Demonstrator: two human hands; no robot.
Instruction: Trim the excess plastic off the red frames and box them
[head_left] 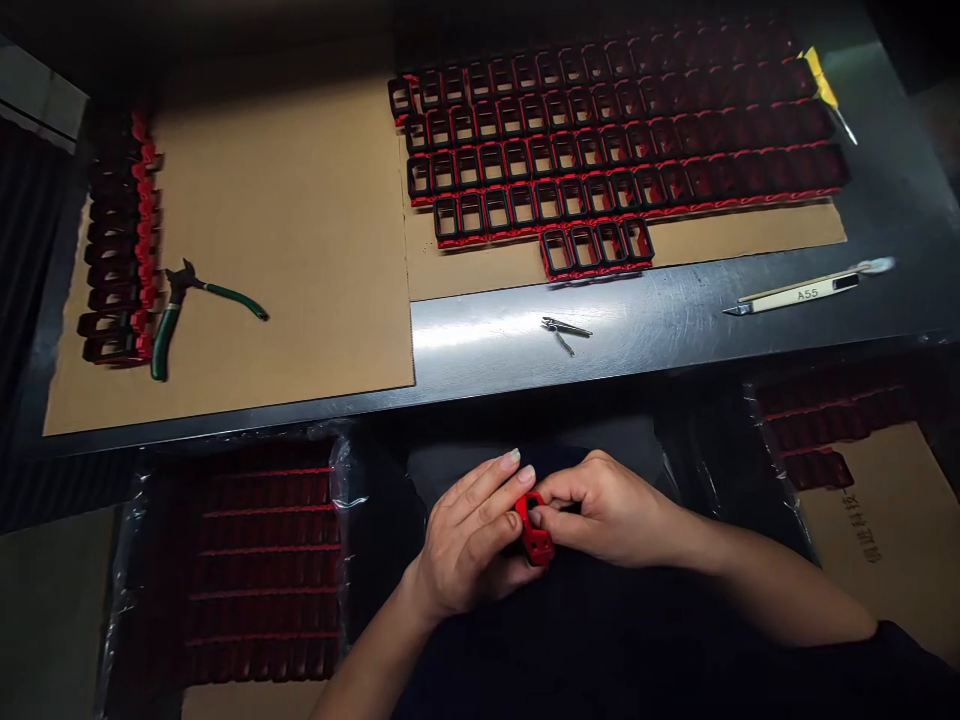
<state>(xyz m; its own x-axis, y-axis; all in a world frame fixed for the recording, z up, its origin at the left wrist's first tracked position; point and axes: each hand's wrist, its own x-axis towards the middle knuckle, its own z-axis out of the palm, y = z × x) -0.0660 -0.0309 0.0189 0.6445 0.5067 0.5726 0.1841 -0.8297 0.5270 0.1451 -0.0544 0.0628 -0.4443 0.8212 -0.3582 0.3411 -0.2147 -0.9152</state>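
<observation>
Over my lap, a small red and black plastic frame (536, 542) is held between both hands. My left hand (469, 540) wraps it from the left, with the thumb underneath and the fingers over the upper side. From the right, my right hand (600, 505) pinches at its opening, thumb and index finger on the near rim. Whether the right fingers also hold a small tool is hidden. Nearest on the bench lies a pair of nail clippers (566, 328), apart from both hands.
Rows of black and red frames (525, 205) stand on cardboard (285, 220) across the steel bench (480, 345). Green-handled pliers (174, 310) lie by a column of frames (112, 300) at left. A utility knife (802, 295) and a yellow-handled screwdriver (821, 80) lie right. Lined boxes (341, 530) hold more frames below.
</observation>
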